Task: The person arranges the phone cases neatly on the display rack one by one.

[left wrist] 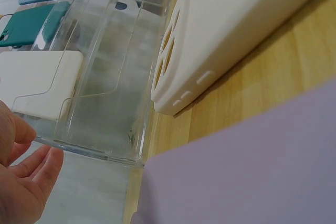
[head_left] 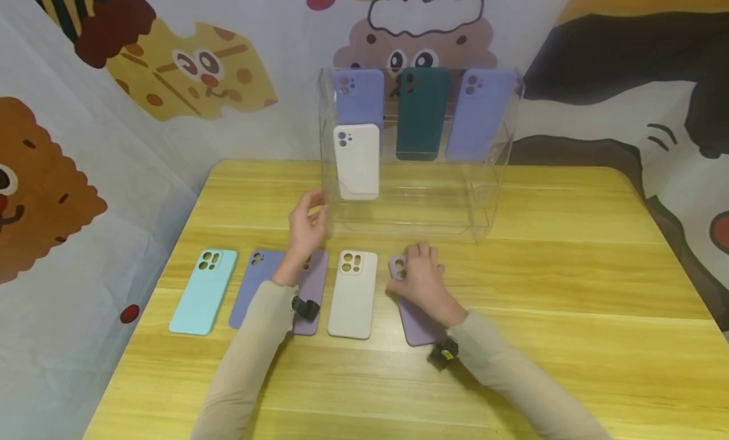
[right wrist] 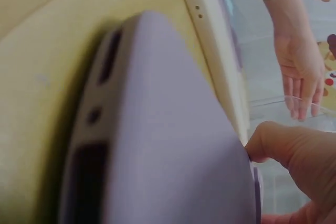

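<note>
- Likely the weakest point is the right hand [head_left: 424, 280]: thumb and fingers are clamped across the camera end of the flat, light purple phone case [head_left: 423, 326], leaving the far end unsupported below the palm, so it could swing or scrape.
- Squeezing too hard from both edges could bow the shell and make it spring out of the fingertips; whether it is off the yellow wood-grain table [head_left: 569, 250], I cannot tell.
- Just left of the right thumb lies a cream phone case [head_left: 353, 304] — a low sweep that way could shove it askew.
- The left hand [head_left: 307, 230] has thumb and fingers apart, loosely bent at the side wall of the clear plastic display rack [left wrist: 100, 124]; firm contact is unclear. Without a brace there, a bump could slide the rack.
- Near those left fingers, a white phone case [head_left: 359, 168] stands on a tier — a jolt to the wall could tip it.
- Behind the left fingers, a dropped wrist could drag the second lilac case [head_left: 320, 278] beneath.
</note>
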### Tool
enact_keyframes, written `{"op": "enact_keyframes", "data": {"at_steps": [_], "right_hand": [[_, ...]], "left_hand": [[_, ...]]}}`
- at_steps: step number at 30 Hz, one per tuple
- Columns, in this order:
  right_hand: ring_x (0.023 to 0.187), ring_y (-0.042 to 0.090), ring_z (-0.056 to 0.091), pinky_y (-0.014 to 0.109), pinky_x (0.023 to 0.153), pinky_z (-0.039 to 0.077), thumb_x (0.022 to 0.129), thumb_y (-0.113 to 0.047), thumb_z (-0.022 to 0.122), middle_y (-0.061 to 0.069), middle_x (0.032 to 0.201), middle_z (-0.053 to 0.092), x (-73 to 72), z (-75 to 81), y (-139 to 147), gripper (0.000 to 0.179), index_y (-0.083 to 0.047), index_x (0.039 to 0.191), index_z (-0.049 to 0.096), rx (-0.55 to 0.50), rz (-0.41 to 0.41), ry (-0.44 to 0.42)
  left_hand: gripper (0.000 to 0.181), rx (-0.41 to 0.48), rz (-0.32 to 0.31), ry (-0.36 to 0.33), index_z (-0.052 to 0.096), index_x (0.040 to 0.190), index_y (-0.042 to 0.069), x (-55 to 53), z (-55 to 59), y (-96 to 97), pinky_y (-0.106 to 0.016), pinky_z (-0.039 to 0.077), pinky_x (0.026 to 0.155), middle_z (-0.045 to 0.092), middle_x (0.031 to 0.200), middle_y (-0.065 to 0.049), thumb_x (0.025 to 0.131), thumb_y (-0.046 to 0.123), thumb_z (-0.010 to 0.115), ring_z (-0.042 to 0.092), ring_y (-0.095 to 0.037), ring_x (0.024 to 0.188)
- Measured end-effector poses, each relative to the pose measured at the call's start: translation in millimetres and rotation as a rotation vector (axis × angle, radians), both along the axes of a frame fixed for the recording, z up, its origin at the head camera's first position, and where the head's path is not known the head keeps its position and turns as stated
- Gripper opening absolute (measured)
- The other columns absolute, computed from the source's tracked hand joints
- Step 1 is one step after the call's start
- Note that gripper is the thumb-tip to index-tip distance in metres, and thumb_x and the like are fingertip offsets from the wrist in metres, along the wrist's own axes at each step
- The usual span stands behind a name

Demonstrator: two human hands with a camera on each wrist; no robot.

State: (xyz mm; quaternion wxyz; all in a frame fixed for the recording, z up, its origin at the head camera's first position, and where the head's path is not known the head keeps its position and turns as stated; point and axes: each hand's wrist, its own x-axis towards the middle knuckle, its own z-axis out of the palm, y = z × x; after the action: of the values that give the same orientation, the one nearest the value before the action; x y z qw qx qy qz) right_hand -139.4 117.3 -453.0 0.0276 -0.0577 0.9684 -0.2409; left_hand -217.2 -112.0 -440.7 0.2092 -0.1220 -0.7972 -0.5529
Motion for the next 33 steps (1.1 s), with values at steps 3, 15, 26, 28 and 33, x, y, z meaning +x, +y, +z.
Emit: {"op": "enact_keyframes", "data": {"at_steps": [3,15,26,28,33], "right_hand": [[0.101,0.032,0.041,0.047,0.074,0.047,0.060,-0.029,0.083,0.019,0.114,0.044,-1.7,3.3,2,0.076,0.007,0.118,0.048,-0.029,0.009,0.045],[0.103,0.037,0.043,0.049,0.080,0.049,0.065,-0.019,0.079,0.024,0.113,0.047,-8.3,27.4,9,0.067,0.010,0.117,0.049,-0.142,0.050,0.281],[0.093,0.039,0.042,0.046,0.076,0.045,0.060,-0.013,0.073,0.025,0.101,0.047,-29.1,59.7,13,0.057,0.012,0.107,0.051,-0.289,0.098,0.667],[0.093,0.039,0.040,0.046,0.075,0.043,0.061,-0.013,0.071,0.025,0.100,0.045,-33.5,66.2,13,0.056,0.011,0.107,0.050,-0.310,0.101,0.703],[0.094,0.039,0.038,0.047,0.079,0.038,0.063,-0.013,0.068,0.025,0.101,0.045,-44.8,84.0,13,0.054,0.010,0.107,0.049,-0.338,0.112,0.785]], "left_hand": [[0.030,0.001,-0.003,0.000,0.051,0.118,-0.015,0.1,-0.4,0.0,-0.043,0.055,0.086,0.059,0.109,-0.029,0.089,-0.009,0.054,0.058,-0.039,0.104],[0.029,0.004,-0.010,0.016,0.050,0.116,-0.019,11.2,17.3,4.6,-0.050,0.054,0.085,0.056,0.107,-0.036,0.087,-0.015,0.052,0.056,-0.046,0.102],[0.030,0.001,0.011,0.009,0.051,0.118,-0.015,-1.7,-2.1,-0.7,-0.043,0.055,0.085,0.058,0.109,-0.031,0.088,-0.011,0.053,0.058,-0.041,0.102],[0.031,0.004,0.010,0.003,0.051,0.118,-0.015,-1.8,-2.1,-0.5,-0.043,0.055,0.086,0.058,0.109,-0.032,0.088,-0.011,0.053,0.058,-0.041,0.102],[0.031,0.015,0.008,-0.014,0.051,0.119,-0.015,-1.5,-1.0,0.5,-0.044,0.054,0.087,0.057,0.110,-0.032,0.088,-0.011,0.053,0.057,-0.041,0.104]]}}
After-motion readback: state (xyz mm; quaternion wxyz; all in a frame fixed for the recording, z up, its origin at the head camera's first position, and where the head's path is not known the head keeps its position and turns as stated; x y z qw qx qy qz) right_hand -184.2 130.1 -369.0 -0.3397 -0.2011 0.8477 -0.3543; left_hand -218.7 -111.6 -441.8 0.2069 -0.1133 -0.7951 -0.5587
